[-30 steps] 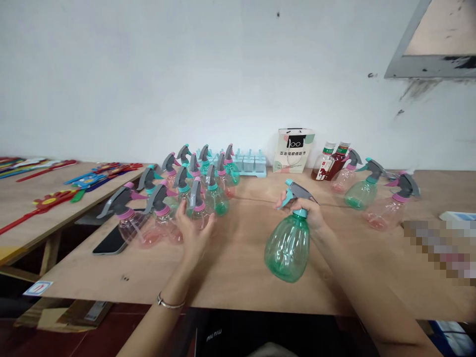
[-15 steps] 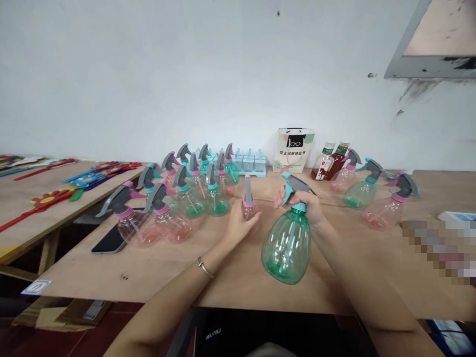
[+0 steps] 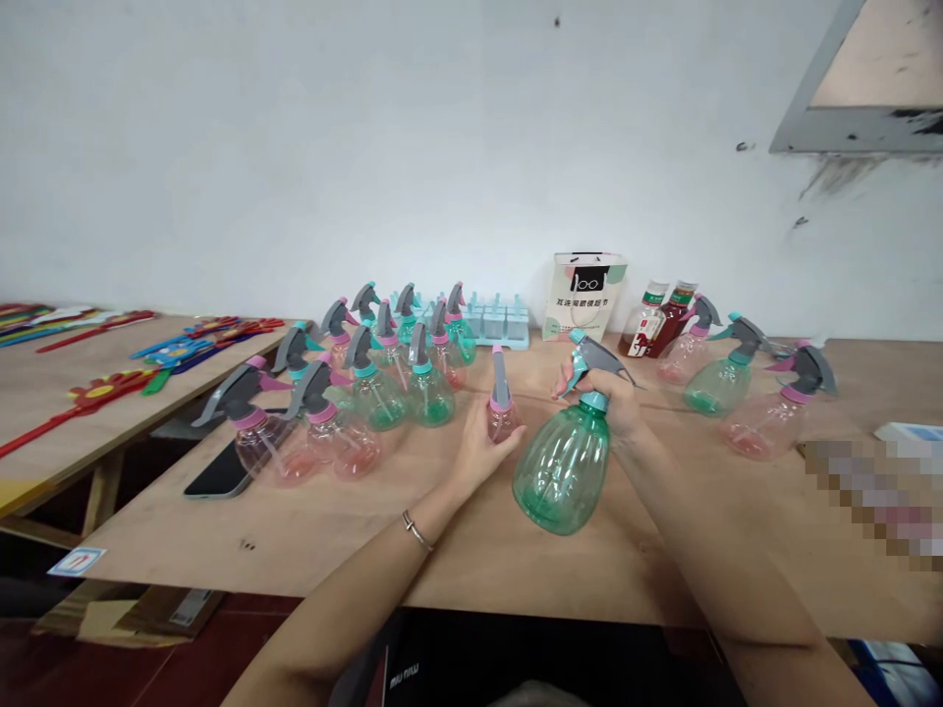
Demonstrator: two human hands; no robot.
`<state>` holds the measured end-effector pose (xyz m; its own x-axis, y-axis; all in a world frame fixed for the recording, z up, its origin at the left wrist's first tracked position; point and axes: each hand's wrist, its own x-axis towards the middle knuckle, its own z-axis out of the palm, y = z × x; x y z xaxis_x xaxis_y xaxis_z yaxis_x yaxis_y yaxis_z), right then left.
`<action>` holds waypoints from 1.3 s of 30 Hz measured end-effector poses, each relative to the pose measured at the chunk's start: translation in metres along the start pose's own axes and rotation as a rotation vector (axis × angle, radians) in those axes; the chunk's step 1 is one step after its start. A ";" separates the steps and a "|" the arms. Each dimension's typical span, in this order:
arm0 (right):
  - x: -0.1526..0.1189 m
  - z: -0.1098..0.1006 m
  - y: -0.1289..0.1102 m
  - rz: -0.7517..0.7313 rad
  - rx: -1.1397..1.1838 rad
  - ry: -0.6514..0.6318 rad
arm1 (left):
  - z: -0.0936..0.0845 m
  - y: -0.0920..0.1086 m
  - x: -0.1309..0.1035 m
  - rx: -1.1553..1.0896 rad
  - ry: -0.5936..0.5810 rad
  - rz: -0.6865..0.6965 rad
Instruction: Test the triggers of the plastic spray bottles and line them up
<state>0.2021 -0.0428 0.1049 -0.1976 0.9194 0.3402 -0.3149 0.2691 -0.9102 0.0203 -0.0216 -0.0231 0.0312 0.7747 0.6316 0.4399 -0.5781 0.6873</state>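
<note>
My right hand grips a green spray bottle by its neck and trigger. That bottle hangs above the wooden table, tilted, with its base toward me and its turquoise nozzle to the left. My left hand is closed around a pink spray bottle, which is upright with a grey-and-pink head; its lower part is hidden by the hand. Left of my left hand stand several pink and green spray bottles, among them a green one and a pink one. Farther right are a green bottle and pink ones.
A light-blue mould and a paper bag stand by the wall, near two drink bottles. A black phone lies at left. Flower-shaped craft pieces cover part of another table. A blurred patch is at right.
The green bottle in my right hand has tilted more, its base swinging up and slightly left. My left hand keeps hold of the pink bottle. The whole view has shifted slightly.
</note>
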 end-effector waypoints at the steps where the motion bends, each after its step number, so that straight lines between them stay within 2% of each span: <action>1: -0.001 -0.001 -0.001 0.000 -0.004 -0.015 | -0.001 0.000 0.000 0.005 0.001 0.002; 7: -0.005 0.003 -0.006 -0.005 -0.028 -0.118 | -0.004 0.003 0.000 0.000 -0.002 0.024; 15: 0.001 -0.001 0.002 -0.002 -0.014 -0.034 | -0.005 0.003 -0.001 -0.011 -0.007 0.017; 22: -0.002 0.004 0.003 0.039 -0.045 -0.179 | -0.007 0.005 -0.002 -0.007 -0.041 0.002; 29: 0.003 0.000 0.009 0.008 -0.050 -0.051 | -0.006 0.004 -0.002 -0.007 -0.029 0.032; 34: 0.002 0.001 0.011 0.028 -0.018 -0.100 | -0.008 0.007 -0.003 -0.028 -0.016 0.004; 37: 0.004 -0.011 0.011 -0.009 -0.099 -0.047 | -0.009 0.006 0.002 -0.091 0.067 -0.020; 39: 0.009 -0.030 0.011 -0.071 -0.199 0.040 | -0.010 0.003 0.009 -0.128 0.141 -0.041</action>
<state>0.2249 -0.0231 0.0912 -0.1430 0.9058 0.3988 -0.1363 0.3811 -0.9144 0.0134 -0.0192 -0.0122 -0.1143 0.7599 0.6399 0.3200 -0.5816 0.7479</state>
